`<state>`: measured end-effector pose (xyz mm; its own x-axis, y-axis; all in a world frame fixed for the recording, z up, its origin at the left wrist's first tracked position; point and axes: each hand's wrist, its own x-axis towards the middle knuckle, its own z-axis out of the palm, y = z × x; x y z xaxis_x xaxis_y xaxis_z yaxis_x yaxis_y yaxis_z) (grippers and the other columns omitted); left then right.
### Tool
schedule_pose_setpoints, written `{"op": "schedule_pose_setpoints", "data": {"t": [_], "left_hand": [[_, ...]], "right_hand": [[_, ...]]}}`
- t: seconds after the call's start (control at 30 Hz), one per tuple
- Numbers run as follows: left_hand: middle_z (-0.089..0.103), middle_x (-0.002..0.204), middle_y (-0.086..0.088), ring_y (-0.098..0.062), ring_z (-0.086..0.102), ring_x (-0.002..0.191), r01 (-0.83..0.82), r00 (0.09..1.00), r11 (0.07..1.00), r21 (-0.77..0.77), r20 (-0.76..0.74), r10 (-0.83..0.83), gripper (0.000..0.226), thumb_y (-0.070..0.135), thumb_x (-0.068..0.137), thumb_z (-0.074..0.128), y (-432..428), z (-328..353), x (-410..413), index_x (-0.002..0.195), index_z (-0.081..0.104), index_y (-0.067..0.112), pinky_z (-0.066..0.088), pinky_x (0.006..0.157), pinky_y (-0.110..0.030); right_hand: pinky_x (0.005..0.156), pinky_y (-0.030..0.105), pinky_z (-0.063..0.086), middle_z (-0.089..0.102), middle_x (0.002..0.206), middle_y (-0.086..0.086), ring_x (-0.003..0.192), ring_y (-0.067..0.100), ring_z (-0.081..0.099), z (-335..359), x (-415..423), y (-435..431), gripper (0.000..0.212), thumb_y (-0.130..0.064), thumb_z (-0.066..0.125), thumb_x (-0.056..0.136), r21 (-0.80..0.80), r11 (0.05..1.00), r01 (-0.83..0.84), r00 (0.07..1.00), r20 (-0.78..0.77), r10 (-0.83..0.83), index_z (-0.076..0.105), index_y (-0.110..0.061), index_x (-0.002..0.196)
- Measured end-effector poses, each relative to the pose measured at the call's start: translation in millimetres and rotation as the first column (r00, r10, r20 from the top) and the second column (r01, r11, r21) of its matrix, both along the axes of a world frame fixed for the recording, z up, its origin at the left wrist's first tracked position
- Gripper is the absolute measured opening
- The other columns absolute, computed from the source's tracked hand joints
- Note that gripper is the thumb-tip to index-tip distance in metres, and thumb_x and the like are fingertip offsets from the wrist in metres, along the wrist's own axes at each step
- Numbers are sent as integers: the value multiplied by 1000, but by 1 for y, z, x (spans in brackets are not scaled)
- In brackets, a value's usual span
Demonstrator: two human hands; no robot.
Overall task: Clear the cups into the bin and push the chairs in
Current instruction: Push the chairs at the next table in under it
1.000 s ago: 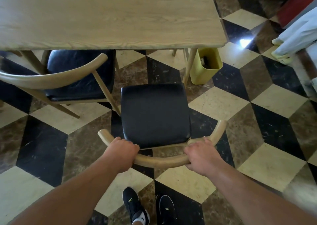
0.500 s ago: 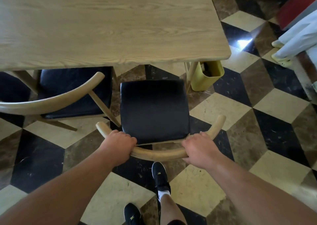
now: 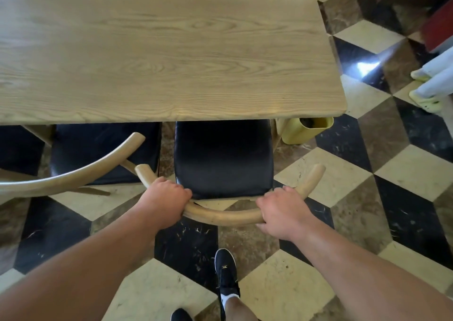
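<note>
Presently the chair (image 3: 223, 159) is gripped at its curved back rail by both hands, left (image 3: 164, 199) and right (image 3: 282, 210); its seat's far edge lies under the surface (image 3: 159, 51), the bin (image 3: 304, 131) just right.

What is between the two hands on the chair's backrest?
In the head view, only a bare stretch of the curved wooden backrest runs between the left hand and the right hand; both grip it.
</note>
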<state>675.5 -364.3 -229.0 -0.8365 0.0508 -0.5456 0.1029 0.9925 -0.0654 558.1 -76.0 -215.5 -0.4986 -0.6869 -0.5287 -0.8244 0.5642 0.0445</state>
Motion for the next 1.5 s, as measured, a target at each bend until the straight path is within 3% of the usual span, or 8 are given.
{"op": "schedule_pose_setpoints", "data": {"t": [0.37,0.5,0.57,0.7,0.87,1.1,1.5], "left_hand": [[71,112,10,-18,66,110,1,999,999,-42,-33,-2,23,36,91,65,-22,-7,-49,114,62,36,44,104,-40],[71,113,9,-19,65,111,10,1000,998,-56,-21,-12,27,36,92,65,-21,-7,-67,118,62,34,44,102,-40],[70,112,9,-19,64,110,20,1000,998,-58,-4,-20,28,37,92,65,-22,-8,-73,120,61,35,44,99,-41],[68,110,11,-18,63,107,9,1000,998,-58,28,-8,28,38,91,63,-25,-12,-74,119,60,37,43,95,-41],[67,111,9,-21,60,104,-50,997,996,-74,49,54,32,35,89,63,-21,-19,-74,120,61,40,38,97,-44],[67,112,9,-23,57,105,-28,988,998,-55,153,36,35,28,91,63,-25,-18,-82,123,60,39,32,90,-48],[64,103,8,-23,57,101,-2,987,1000,-15,162,5,26,28,89,63,-25,-13,-84,113,62,37,32,85,-48]], "right_hand": [[81,46,42,64,93,-4,88,25,61,-6,-51,-21,43,-68,64,90,-15,999,-30,999,-16,30,59,-27,101],[74,45,35,52,82,-6,75,23,48,-8,-73,-19,45,-70,65,88,-35,999,-42,998,-39,40,49,-28,93],[72,44,34,49,80,-6,73,23,45,-9,-81,-19,45,-71,65,87,-28,998,-58,997,-45,57,53,-28,93],[74,45,38,57,84,-5,77,24,54,-12,-84,-21,46,-71,64,88,5,997,-80,997,0,80,62,-27,101],[88,49,42,65,90,-4,88,26,61,-14,-86,-24,35,-64,65,91,48,997,-63,996,60,60,60,-30,100],[83,49,44,63,91,-4,87,25,60,-15,-91,-24,32,-61,65,92,45,995,-88,991,105,83,59,-31,101],[84,47,42,62,92,-9,90,22,60,-6,-87,-28,29,-64,66,90,102,994,-38,995,99,28,55,-37,97]]}}
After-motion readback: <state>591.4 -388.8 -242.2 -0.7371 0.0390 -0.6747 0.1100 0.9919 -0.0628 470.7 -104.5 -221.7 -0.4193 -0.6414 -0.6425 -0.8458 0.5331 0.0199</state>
